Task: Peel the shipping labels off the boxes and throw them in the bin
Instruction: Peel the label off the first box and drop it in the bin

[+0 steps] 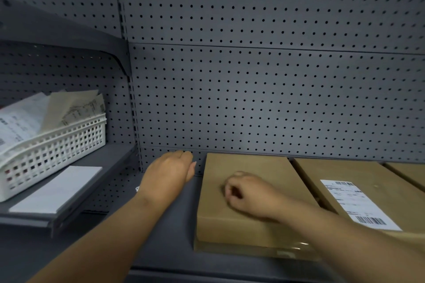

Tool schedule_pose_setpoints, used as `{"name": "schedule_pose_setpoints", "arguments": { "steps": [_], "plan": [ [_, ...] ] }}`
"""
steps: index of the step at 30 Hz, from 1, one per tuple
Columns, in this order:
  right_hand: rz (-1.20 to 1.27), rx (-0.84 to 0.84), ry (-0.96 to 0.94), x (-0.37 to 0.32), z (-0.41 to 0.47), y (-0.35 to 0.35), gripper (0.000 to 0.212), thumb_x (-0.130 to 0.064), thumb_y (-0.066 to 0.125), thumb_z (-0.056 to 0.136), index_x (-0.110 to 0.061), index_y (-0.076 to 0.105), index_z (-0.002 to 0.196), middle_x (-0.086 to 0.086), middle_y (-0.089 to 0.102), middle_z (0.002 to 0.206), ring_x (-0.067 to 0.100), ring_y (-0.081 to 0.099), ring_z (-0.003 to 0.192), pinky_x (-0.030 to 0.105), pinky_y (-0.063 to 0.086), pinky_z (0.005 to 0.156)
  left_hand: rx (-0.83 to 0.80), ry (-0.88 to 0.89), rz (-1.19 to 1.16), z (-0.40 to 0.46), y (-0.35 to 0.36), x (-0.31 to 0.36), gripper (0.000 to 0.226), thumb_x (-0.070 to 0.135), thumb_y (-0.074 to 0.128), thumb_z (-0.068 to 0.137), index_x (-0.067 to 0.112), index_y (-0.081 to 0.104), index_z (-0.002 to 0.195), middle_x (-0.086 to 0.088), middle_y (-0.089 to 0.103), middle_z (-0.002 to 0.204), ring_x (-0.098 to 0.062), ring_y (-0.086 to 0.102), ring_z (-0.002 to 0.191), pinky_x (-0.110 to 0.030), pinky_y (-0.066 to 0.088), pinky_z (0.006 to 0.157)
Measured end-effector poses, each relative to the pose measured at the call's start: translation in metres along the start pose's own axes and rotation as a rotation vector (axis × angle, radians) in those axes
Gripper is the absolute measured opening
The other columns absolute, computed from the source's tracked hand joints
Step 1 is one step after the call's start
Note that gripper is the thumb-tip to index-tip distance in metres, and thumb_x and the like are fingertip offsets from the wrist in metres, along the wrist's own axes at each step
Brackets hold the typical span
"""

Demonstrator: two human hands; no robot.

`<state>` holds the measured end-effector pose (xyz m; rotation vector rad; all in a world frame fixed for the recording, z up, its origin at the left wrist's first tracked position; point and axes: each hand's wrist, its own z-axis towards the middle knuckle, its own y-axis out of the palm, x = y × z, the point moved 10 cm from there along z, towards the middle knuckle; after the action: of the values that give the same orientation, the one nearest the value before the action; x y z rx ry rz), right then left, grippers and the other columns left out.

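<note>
Grey pegboard (253, 99) backs our shelf (174, 225). Our left hand (169, 171) reaches far past the bare box (243, 202), fingers loosely curled, holding nothing, likely to pull it. Our right hand (247, 193) rests curled on its top, steadying. 1 shipping label (358, 204) sits on the right box (358, 181). White basket (57, 147) far left holds peeled papers, probably our bin.

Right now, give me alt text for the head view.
Right hand rests curled on a bare cardboard box; left hand reaches beside it. The next box keeps its shipping label; a white basket holds peeled labels.
</note>
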<state>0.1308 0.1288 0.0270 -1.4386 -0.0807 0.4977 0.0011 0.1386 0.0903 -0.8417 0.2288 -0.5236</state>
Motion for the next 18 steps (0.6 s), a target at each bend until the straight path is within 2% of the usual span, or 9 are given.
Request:
{"name": "schedule_pose_setpoints", "arguments": {
  "steps": [2, 4, 6, 9, 12, 15, 18],
  "plan": [
    [-0.041, 0.071, 0.138, 0.033, -0.007, -0.018, 0.011, -0.021, 0.056, 0.084, -0.017, 0.064, 0.09, 0.0, 0.057, 0.099, 0.017, 0.056, 0.096, 0.028, 0.045, 0.089, 0.002, -0.011, -0.004, -0.001, 0.0, -0.003, 0.027, 0.022, 0.05, 0.094, 0.006, 0.051, 0.072, -0.013, 0.058, 0.07, -0.024, 0.044, 0.061, -0.031, 0.031, 0.053],
    [-0.047, 0.135, 0.181, 0.036, -0.005, -0.023, 0.014, -0.019, 0.055, 0.085, -0.014, 0.065, 0.093, 0.004, 0.059, 0.104, 0.02, 0.055, 0.099, 0.028, 0.045, 0.09, -0.011, -0.027, -0.006, -0.002, 0.001, -0.004, 0.027, 0.024, 0.047, 0.095, 0.008, 0.05, 0.073, -0.012, 0.059, 0.073, -0.024, 0.046, 0.063, -0.031, 0.031, 0.055],
    [-0.024, 0.142, 0.082, 0.004, 0.001, -0.012, 0.014, -0.019, 0.053, 0.085, -0.014, 0.064, 0.092, 0.005, 0.059, 0.103, 0.02, 0.055, 0.098, 0.027, 0.043, 0.086, -0.033, -0.044, -0.003, -0.003, 0.005, -0.005, 0.027, 0.026, 0.044, 0.096, 0.01, 0.048, 0.075, -0.01, 0.058, 0.076, -0.021, 0.041, 0.065, -0.032, 0.032, 0.057],
    [0.025, 0.054, -0.117, -0.041, -0.004, 0.012, 0.007, -0.024, 0.054, 0.083, -0.021, 0.06, 0.084, -0.003, 0.055, 0.094, 0.014, 0.053, 0.089, 0.024, 0.041, 0.078, -0.067, -0.048, 0.003, -0.004, 0.01, -0.005, 0.026, 0.027, 0.041, 0.097, 0.012, 0.045, 0.076, -0.009, 0.058, 0.078, -0.019, 0.039, 0.067, -0.033, 0.034, 0.059],
    [0.011, 0.024, -0.038, -0.008, -0.013, 0.001, 0.006, -0.025, 0.055, 0.083, -0.022, 0.06, 0.084, -0.006, 0.054, 0.094, 0.012, 0.054, 0.09, 0.024, 0.045, 0.084, -0.083, -0.045, 0.005, -0.005, 0.011, -0.005, 0.027, 0.027, 0.042, 0.097, 0.01, 0.046, 0.076, -0.011, 0.058, 0.077, -0.02, 0.038, 0.065, -0.034, 0.034, 0.058],
    [-0.046, 0.135, 0.14, 0.035, -0.019, -0.022, 0.011, -0.02, 0.054, 0.085, -0.016, 0.063, 0.089, 0.001, 0.058, 0.1, 0.017, 0.055, 0.096, 0.028, 0.044, 0.089, -0.111, -0.054, 0.053, -0.005, 0.014, -0.004, 0.027, 0.029, 0.038, 0.098, 0.011, 0.047, 0.081, -0.008, 0.057, 0.081, -0.019, 0.04, 0.068, -0.032, 0.033, 0.061],
    [-0.016, 0.134, 0.005, -0.001, -0.012, -0.008, 0.011, -0.022, 0.052, 0.085, -0.018, 0.062, 0.089, 0.0, 0.057, 0.098, 0.016, 0.053, 0.093, 0.026, 0.043, 0.085, -0.122, -0.063, 0.046, -0.002, 0.016, -0.001, 0.026, 0.03, 0.036, 0.098, 0.014, 0.042, 0.079, -0.007, 0.056, 0.082, -0.018, 0.038, 0.07, -0.03, 0.03, 0.062]
  ]
}}
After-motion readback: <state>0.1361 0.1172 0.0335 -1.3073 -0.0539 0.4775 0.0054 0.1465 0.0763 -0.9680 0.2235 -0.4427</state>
